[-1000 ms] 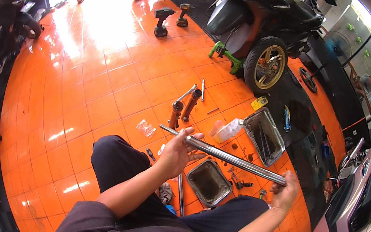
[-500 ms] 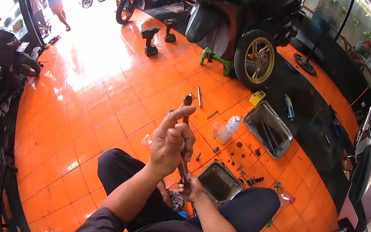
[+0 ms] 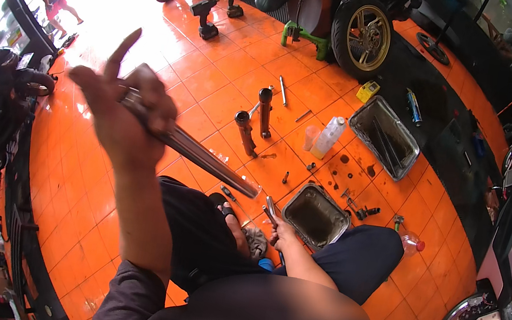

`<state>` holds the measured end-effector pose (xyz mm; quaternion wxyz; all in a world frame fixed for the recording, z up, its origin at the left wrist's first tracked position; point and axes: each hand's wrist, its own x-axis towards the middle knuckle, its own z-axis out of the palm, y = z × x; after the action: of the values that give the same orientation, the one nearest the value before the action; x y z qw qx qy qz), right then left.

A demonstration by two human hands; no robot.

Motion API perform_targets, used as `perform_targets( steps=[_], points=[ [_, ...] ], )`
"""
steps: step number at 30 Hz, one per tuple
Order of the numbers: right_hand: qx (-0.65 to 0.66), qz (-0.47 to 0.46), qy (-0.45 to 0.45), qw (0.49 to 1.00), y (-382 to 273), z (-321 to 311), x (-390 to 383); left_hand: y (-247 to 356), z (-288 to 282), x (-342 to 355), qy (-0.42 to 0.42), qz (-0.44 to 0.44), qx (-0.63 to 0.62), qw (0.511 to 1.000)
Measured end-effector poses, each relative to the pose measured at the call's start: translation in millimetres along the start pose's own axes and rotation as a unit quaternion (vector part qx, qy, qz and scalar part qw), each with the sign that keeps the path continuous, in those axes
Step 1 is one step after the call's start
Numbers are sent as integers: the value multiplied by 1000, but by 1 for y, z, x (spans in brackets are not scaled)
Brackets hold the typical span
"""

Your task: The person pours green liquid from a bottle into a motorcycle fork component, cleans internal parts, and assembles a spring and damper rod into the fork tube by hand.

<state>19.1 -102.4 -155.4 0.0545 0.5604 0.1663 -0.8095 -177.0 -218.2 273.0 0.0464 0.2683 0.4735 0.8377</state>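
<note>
My left hand [image 3: 136, 104] is raised at the left, its lower fingers wrapped round one end of a long, shiny metal fork tube [image 3: 209, 165]. The index finger and thumb stretch away from it. The tube slants down toward my lap, its free end near my right hand [image 3: 283, 234]. That hand is closed round a slim metal tool [image 3: 270, 209] whose exact kind I cannot make out. Two dark fork legs [image 3: 244, 133] [image 3: 264, 113] stand upright on the floor ahead. Beside my right knee lies an oily metal tray [image 3: 317, 216] of dark liquid.
A second tray [image 3: 384, 139] holds dark rods. Near it stand a bottle [image 3: 330, 138] and a yellow box [image 3: 368, 90]. Small parts and oil spots dot the orange tiles. Cordless drivers [image 3: 205, 18] [image 3: 233, 2] stand farther off, by a motorcycle [image 3: 362, 34] on a green stand [image 3: 305, 39].
My left hand has swung up and left with the tube, away from my right hand, uncovering the two standing fork legs. My view has tilted downward.
</note>
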Motion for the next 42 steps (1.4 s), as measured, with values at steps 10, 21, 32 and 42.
perform_targets(
  steps=[10, 21, 32, 42],
  points=[
    [-94, -161, 196, 963, -67, 43, 72, -43, -106, 40, 222, 42, 13, 974],
    [-171, -134, 108, 970, -77, 32, 129, -99, -189, 41, 269, -23, -98, 958],
    [-522, -439, 200, 704, -118, 18, 126, -114, -200, 49, 269, -81, -135, 950],
    [-148, -235, 92, 956, -162, 54, 24, -112, -249, 44, 204, -122, -379, 894]
  ],
)
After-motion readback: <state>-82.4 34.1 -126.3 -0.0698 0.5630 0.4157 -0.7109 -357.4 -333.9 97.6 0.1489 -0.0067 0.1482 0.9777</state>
